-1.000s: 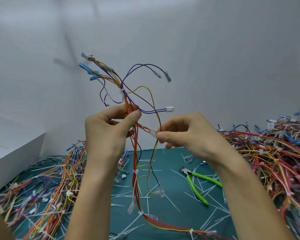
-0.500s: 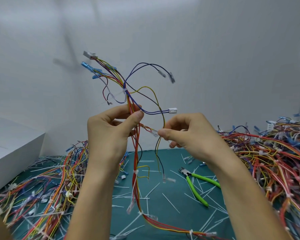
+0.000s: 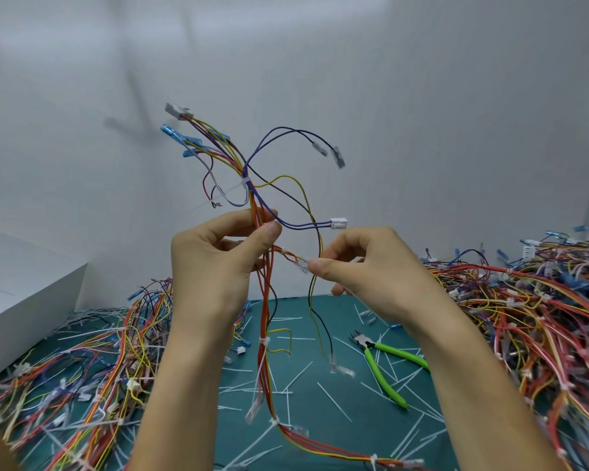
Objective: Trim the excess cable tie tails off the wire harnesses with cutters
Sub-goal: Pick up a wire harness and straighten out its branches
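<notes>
Plastic-coated wires (image 3: 92,379) heap at the left, cut off by the frame. My left hand (image 3: 215,266) grips the harness (image 3: 264,341) trunk, upright above the teal worktop (image 3: 337,433). My right hand (image 3: 371,273) pinches its clear connector (image 3: 302,266), half hidden behind my thumb. Green-handled cutters (image 3: 381,371) lie at the right.

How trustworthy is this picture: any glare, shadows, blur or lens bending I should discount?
Head view: soft, even light, no glare; the harness casts a faint, smeared shadow on the white wall, upper left; same view, the wide angle bends the edges, stretching the right wire pile; the cutters on the mat look sharp.
</notes>
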`<state>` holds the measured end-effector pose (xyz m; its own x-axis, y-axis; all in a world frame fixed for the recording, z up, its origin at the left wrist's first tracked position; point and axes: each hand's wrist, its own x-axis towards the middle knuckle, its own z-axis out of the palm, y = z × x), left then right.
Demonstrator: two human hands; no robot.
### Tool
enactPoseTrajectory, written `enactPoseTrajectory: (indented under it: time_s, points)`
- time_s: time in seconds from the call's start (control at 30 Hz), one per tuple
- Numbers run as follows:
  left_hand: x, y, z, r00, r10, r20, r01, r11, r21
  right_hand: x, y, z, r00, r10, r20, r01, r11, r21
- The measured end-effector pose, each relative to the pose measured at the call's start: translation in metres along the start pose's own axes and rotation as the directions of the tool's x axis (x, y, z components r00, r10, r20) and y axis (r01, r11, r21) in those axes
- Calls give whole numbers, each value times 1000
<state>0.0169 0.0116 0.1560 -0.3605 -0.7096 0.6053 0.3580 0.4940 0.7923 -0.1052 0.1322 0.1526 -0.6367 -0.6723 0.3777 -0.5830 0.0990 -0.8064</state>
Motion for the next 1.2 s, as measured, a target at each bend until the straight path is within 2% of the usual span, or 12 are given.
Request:
enactPoseTrajectory:
  time_s: [0.2, 0.37, 0.77, 1.0, 1.07, 1.2]
  points:
    - [1, -3, 0, 1000, -5, 2, 5, 1000, 10, -2, -1, -1, 1000, -12, 20, 12, 1000, -25]
    - [1, -4, -2, 1000, -5, -12, 5, 1000, 8, -2, -1, -4, 999, -13, 36, 12, 999, 31]
    - [3, -9, -5, 991, 22, -133, -18, 999, 30, -3, 0, -11, 999, -39, -21, 40, 998, 46]
    - [2, -10, -4, 995, 1, -103, 5, 998, 57, -4, 1, -11, 1000, -25, -14, 24, 998, -57]
    - [2, -11, -1, 994, -3, -108, 9, 999, 52, -4, 0, -10, 997, -43, -65, 36, 993, -109]
    - [2, -13, 1, 989, -26, -144, 31, 999, 31, -9, -11, -11, 943, -170, -287, 143, 983, -113]
